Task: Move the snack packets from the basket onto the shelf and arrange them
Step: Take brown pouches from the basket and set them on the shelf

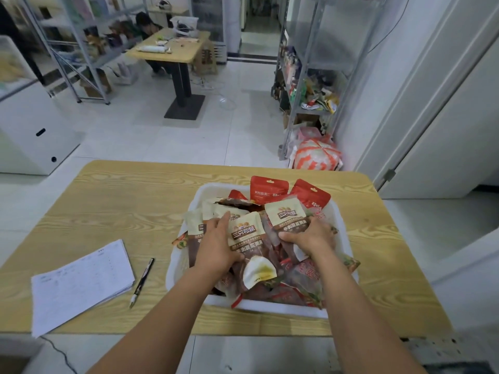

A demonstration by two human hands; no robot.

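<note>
A white plastic basket sits on the wooden table, piled with snack packets. Cream-and-brown packets fill its middle, and red packets stand at its far side. My left hand grips a cream-and-brown packet from its left edge, thumb under the packet's lower part. My right hand holds another cream-and-brown packet just to the right, thumb on its front. Both hands are inside the basket. A metal shelf with snacks on it stands across the floor at the right.
A stack of printed papers and a pen lie on the table left of the basket. Orange-and-white bags sit on the floor by the shelf. Farther back stand a second table with a seated person, and more racks at the left.
</note>
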